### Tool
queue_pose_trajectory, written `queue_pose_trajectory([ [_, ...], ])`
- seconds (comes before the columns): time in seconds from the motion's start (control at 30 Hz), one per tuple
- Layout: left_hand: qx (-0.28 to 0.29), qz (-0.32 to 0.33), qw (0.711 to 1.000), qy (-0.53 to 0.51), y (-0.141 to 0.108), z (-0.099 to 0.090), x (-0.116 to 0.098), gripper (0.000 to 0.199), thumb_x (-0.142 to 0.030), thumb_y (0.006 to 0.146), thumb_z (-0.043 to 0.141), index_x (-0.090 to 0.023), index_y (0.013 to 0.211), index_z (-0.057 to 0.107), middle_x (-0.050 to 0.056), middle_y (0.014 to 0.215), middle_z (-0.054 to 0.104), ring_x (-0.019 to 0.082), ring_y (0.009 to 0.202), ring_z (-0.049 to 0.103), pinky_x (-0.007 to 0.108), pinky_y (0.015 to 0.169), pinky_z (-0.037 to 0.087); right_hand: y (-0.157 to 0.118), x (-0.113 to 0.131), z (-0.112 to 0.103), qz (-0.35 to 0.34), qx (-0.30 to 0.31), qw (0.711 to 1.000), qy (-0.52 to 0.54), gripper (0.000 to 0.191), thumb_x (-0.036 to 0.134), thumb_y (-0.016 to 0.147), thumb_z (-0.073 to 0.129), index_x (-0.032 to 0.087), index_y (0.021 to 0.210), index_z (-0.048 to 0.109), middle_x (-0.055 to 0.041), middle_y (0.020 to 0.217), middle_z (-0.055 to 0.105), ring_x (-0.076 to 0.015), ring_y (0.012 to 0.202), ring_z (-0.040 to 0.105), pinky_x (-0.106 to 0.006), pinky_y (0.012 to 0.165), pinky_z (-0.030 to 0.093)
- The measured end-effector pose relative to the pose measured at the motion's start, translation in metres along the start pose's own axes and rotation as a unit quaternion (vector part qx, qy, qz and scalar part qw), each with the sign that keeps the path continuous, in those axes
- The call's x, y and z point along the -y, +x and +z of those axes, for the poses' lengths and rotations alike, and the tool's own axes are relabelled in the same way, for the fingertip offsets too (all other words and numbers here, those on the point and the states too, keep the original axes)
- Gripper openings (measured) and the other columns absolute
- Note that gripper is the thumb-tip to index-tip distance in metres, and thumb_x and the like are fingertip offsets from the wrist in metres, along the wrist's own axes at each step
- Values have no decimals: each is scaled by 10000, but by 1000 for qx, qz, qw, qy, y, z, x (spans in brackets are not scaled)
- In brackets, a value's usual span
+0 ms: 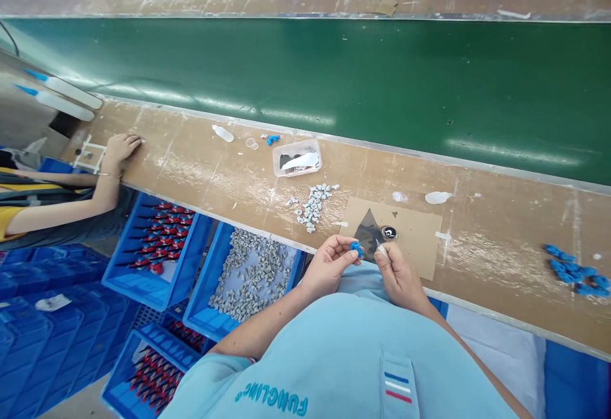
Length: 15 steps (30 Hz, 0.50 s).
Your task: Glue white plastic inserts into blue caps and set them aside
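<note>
**Head camera: forward and down, close over the hands**

The single view came from the person's head, facing down across a wooden workbench (501,228) at a slant. It sat close above the left hand (328,265) and right hand (400,276) — light blue shirt (344,355) along the bottom edge, green conveyor belt (305,69) beyond.

A green conveyor belt (305,88) runs behind the tan workbench (496,279). A clear plastic tub (296,158) and a scattered heap of pale grey parts (312,205) lie on the bench. Below its edge stand a blue crate of grey parts (205,317) and a blue crate of red-and-black items (147,279).
</note>
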State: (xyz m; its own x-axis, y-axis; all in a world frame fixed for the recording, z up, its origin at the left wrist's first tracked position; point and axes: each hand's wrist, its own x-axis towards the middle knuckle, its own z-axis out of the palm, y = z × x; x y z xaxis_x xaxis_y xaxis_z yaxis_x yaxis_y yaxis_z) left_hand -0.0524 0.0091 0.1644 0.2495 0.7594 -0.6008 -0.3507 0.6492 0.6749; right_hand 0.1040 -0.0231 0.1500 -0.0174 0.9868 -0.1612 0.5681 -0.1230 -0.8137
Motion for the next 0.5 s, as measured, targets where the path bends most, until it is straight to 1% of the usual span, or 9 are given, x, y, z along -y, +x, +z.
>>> queue_pose_trajectory([
  [0.07, 5, 13, 1000, 16, 0, -1, 1, 423, -387, 579, 835, -157, 861, 621, -6, 736, 652, 99, 628, 599, 260, 683, 472, 1, 2, 0, -42, 15, 999, -20, 486, 529, 961, 171, 232, 765, 501, -23, 668, 591, -172, 608, 563, -266, 545, 409],
  [0.13, 13, 21, 999, 31, 1, -2, 1, 427, -404, 586, 828, -154, 861, 618, -2, 736, 654, 103, 629, 601, 265, 684, 476, 4, 5, -2, -63, 40, 996, -49, 502, 518, 964, 150, 233, 732, 493, -33, 671, 608, -176, 633, 587, -263, 548, 405],
  [0.23, 14, 28, 998, 46, 0, -2, 1, 430, -415, 586, 825, -152, 855, 617, 4, 737, 656, 108, 645, 598, 265, 688, 481, 6, 9, -4, -47, 72, 993, -86, 483, 507, 961, 144, 237, 736, 475, -12, 589, 581, -171, 543, 572, -255, 481, 348],
  [0.3, 13, 29, 998, 53, 0, -1, 0, 427, -412, 586, 825, -152, 853, 618, 5, 735, 655, 107, 654, 597, 259, 689, 482, 6, 10, -5, -40, 85, 990, -101, 471, 485, 963, 134, 238, 742, 468, -7, 572, 574, -170, 522, 571, -251, 465, 325],
  [0.5, 18, 24, 998, 62, 1, -1, 1, 417, -406, 590, 824, -152, 849, 620, 0, 732, 650, 99, 651, 601, 247, 684, 488, 5, 8, -2, -68, 72, 985, -143, 463, 430, 973, 128, 239, 718, 464, -19, 597, 607, -164, 539, 593, -245, 465, 322],
])
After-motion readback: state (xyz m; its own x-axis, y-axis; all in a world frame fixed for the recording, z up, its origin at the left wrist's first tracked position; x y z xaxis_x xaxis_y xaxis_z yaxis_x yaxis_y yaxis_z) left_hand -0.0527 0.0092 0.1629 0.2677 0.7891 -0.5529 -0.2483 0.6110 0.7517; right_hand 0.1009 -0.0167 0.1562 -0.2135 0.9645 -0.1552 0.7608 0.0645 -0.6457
